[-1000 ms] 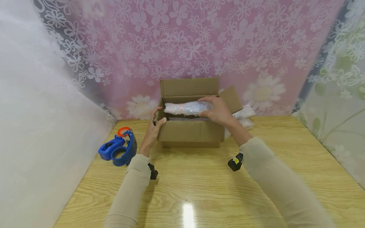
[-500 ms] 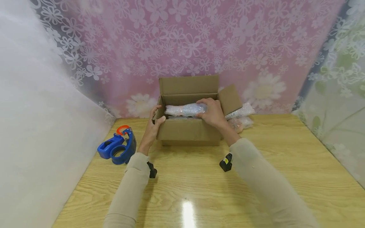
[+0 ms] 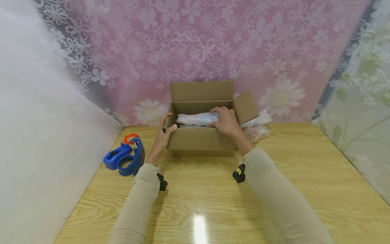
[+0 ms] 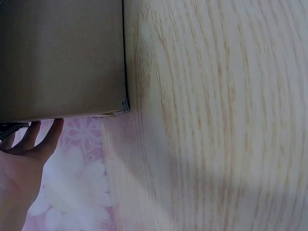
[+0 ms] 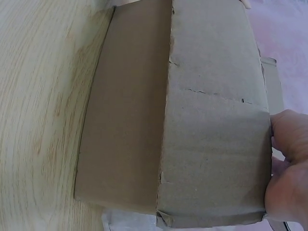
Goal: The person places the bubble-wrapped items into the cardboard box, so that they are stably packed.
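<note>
An open cardboard box (image 3: 201, 139) stands on the table near the back wall, its front flap folded outward. My left hand (image 3: 163, 135) grips the box's left side at the front corner, thumb over the edge and fingers outside; in the left wrist view the fingertips (image 4: 57, 126) touch the cardboard. A long bubble-wrapped bundle (image 3: 195, 119) lies lengthwise within the box opening. My right hand (image 3: 226, 121) reaches over the box's right part and holds the bundle's right end between thumb and fingers. In the right wrist view the box hides that end.
Blue tape dispensers (image 3: 114, 157) with an orange ring (image 3: 131, 138) sit left of the box. Bubble-wrapped packets (image 3: 259, 131) lie to its right, partly under the raised right flap (image 3: 246, 106). A floral curtain (image 3: 207, 51) closes the back of the wooden table (image 3: 182, 203).
My right hand has lowered the bundle deeper into the box and shifted slightly left. The right flap and packets show more now. My left hand stays on the box.
</note>
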Demonstrator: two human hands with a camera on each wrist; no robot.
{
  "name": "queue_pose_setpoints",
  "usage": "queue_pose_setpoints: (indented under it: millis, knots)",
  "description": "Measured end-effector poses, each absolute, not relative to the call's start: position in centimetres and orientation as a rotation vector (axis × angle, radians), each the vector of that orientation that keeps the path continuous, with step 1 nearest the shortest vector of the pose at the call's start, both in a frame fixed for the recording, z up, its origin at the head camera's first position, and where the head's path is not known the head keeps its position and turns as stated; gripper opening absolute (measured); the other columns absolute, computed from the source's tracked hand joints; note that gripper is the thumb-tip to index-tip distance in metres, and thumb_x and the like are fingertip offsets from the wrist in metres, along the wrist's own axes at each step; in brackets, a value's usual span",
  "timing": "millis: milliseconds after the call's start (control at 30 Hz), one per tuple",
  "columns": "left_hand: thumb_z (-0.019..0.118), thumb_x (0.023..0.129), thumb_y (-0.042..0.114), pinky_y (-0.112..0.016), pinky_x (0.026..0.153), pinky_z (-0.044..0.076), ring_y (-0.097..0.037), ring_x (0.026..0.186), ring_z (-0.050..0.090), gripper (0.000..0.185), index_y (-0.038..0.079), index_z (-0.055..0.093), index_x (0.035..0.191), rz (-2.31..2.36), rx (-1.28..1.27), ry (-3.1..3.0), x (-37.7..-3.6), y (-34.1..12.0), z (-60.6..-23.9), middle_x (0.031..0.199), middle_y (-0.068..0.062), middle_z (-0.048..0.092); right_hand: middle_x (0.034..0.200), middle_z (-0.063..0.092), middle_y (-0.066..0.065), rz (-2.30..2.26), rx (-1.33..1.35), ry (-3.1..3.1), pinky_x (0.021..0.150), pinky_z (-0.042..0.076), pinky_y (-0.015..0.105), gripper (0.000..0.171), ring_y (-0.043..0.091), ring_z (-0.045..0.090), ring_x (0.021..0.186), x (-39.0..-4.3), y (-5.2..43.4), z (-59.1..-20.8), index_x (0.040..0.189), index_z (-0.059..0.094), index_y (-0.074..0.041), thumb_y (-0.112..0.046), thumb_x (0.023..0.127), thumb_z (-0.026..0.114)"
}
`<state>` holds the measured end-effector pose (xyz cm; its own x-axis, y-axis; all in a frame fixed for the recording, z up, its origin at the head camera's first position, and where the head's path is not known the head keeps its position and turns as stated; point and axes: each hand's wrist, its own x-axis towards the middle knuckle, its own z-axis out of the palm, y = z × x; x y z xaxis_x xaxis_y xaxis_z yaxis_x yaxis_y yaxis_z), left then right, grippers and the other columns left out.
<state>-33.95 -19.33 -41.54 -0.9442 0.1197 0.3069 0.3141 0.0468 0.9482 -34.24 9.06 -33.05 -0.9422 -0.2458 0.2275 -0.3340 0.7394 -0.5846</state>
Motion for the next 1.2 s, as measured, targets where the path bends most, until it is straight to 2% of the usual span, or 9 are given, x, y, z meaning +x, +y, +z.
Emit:
queue_pose_setpoints:
  millis: [167, 533, 767, 867, 1033, 1133, 1200]
  knots:
    - [0.060, 0.102, 0.038, -0.065, 0.116, 0.025, -0.036, 0.149, 0.026, 0.060, 0.038, 0.035, 0.157, -2.003, -0.460, -2.144, -34.76, -19.35, -42.66, 0.172, 0.008, 0.006, 0.147, 0.053, 0.019, 1.017, 0.467, -2.823, 0.117, 0.029, 0.052, 0.053, 0.041, 0.036, 0.141, -34.16, 8.98, -32.97, 0.143, 0.060, -0.005, -0.014, 0.094, 0.079]
    - [0.059, 0.103, 0.042, -0.062, 0.107, 0.034, -0.040, 0.131, 0.041, 0.060, 0.037, 0.035, 0.158, -1.989, -0.448, -2.142, -34.63, -19.21, -42.51, 0.171, 0.008, 0.009, 0.157, 0.045, 0.015, 1.002, 0.496, -2.830, 0.120, 0.026, 0.055, 0.057, 0.041, 0.024, 0.150, -34.19, 8.71, -32.93, 0.146, 0.057, -0.007, -0.012, 0.093, 0.079]
    - [0.060, 0.101, 0.044, -0.062, 0.109, 0.033, -0.038, 0.135, 0.038, 0.059, 0.040, 0.036, 0.155, -1.977, -0.440, -2.153, -34.69, -19.22, -42.49, 0.171, 0.008, 0.009, 0.160, 0.042, 0.015, 1.033, 0.496, -2.838, 0.120, 0.028, 0.055, 0.055, 0.040, 0.024, 0.150, -33.96, 8.79, -32.90, 0.148, 0.054, -0.006, -0.014, 0.097, 0.074]
    - [0.060, 0.101, 0.044, -0.063, 0.110, 0.032, -0.039, 0.137, 0.037, 0.059, 0.040, 0.036, 0.155, -1.978, -0.443, -2.150, -34.73, -19.26, -42.42, 0.171, 0.009, 0.009, 0.158, 0.044, 0.017, 1.032, 0.518, -2.820, 0.119, 0.028, 0.055, 0.046, 0.041, 0.026, 0.148, -33.79, 8.81, -32.81, 0.147, 0.055, -0.004, -0.015, 0.104, 0.065]
    - [0.060, 0.103, 0.042, -0.066, 0.114, 0.027, -0.039, 0.149, 0.026, 0.062, 0.040, 0.033, 0.158, -1.982, -0.435, -2.177, -34.72, -19.36, -42.40, 0.172, 0.009, 0.004, 0.156, 0.045, 0.019, 1.038, 0.534, -2.801, 0.118, 0.030, 0.058, 0.039, 0.041, 0.029, 0.147, -33.61, 8.92, -32.99, 0.147, 0.054, -0.003, -0.015, 0.110, 0.050]
    - [0.060, 0.103, 0.041, -0.066, 0.116, 0.025, -0.039, 0.151, 0.023, 0.064, 0.039, 0.032, 0.160, -2.009, -0.430, -2.194, -34.49, -19.44, -42.23, 0.173, 0.007, 0.001, 0.158, 0.044, 0.017, 1.069, 0.549, -2.793, 0.117, 0.031, 0.058, 0.041, 0.040, 0.029, 0.148, -33.53, 9.17, -33.12, 0.149, 0.053, -0.005, -0.017, 0.111, 0.050]
    - [0.061, 0.103, 0.038, -0.065, 0.115, 0.026, -0.040, 0.147, 0.027, 0.065, 0.035, 0.031, 0.161, -2.032, -0.431, -2.190, -34.06, -19.45, -41.77, 0.173, 0.005, 0.001, 0.159, 0.043, 0.018, 1.101, 0.577, -2.774, 0.119, 0.029, 0.059, 0.042, 0.040, 0.028, 0.148, -33.51, 9.42, -33.09, 0.150, 0.052, -0.005, -0.019, 0.110, 0.051]
